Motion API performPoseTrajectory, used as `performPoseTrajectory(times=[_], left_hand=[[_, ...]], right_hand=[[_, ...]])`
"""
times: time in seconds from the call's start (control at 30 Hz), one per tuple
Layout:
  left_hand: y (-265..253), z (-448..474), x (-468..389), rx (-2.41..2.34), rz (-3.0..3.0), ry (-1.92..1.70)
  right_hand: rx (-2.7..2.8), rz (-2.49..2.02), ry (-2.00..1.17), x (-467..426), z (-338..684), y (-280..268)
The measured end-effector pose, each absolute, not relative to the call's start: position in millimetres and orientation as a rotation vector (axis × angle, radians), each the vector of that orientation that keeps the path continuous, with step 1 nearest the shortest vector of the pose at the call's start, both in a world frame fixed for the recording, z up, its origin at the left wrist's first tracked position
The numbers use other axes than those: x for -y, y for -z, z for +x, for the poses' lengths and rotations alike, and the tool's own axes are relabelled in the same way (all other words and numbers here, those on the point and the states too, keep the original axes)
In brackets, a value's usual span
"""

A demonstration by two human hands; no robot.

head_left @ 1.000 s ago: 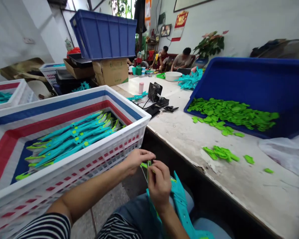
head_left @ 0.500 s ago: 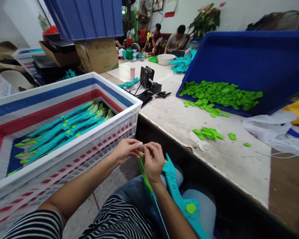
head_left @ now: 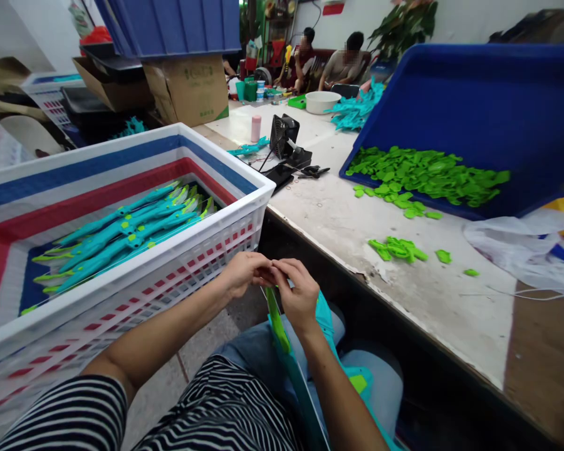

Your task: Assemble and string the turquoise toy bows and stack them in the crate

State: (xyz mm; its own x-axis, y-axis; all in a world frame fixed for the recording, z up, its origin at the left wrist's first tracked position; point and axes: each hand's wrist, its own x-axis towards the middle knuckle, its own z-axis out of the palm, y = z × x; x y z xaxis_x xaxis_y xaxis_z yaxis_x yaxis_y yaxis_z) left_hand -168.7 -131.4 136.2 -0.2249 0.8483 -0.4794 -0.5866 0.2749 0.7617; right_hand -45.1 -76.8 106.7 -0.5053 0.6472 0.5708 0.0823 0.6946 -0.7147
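Observation:
A teal toy bow (head_left: pixel 289 363) with green inserts lies tilted across my lap, its green-tipped end up near my fingers. A thin white string runs along it. My left hand (head_left: pixel 245 274) pinches at that tip, fingertips together. Touching it from the right, my right hand (head_left: pixel 299 295) is closed in a pinch too; the bit of string between the fingertips is mostly hidden now. Several similar toy bows (head_left: pixel 134 228) lie side by side in the lined white basket (head_left: pixel 225 241) at my left.
On the worktable (head_left: pixel 329 216) lie loose green pieces (head_left: pixel 399 249), with more heaped in a tipped blue bin (head_left: pixel 460 100). A small black fan (head_left: pixel 283 136), a pink bottle (head_left: pixel 256 128) and a plastic bag (head_left: pixel 521 250) are there too. Two people sit at the back.
The view has shifted slightly. My fingertips have drawn closer together over the string, which showed between them before. My right forearm now covers more of the bow.

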Motion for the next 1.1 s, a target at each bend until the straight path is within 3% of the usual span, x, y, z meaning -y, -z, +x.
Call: performPoseTrajectory(times=[0.23,0.4,0.57,0.77,0.97,1.1], left_hand=[[-133,-177,136,-1.227,0.571,-1.239],[-126,-182,137,-1.473,0.808,-1.169],[-128,-192,149,-1.346,0.958,-1.016],[-133,-193,157,-1.569,1.093,-0.858],[-140,-191,159,-1.441,1.276,-0.795],[-144,-190,161,-1.505,1.354,-0.736]], right_hand=[[2.129,-0.511,-0.721,69,-39,-114],[1.945,-0.618,-1.126,73,-39,-106],[1.728,-0.7,-1.476,81,-39,-93],[1.816,-0.663,-1.339,92,-35,-88],[1.976,-0.546,-1.064,98,-32,-90],[1.972,-0.545,-1.048,101,-29,-91]])
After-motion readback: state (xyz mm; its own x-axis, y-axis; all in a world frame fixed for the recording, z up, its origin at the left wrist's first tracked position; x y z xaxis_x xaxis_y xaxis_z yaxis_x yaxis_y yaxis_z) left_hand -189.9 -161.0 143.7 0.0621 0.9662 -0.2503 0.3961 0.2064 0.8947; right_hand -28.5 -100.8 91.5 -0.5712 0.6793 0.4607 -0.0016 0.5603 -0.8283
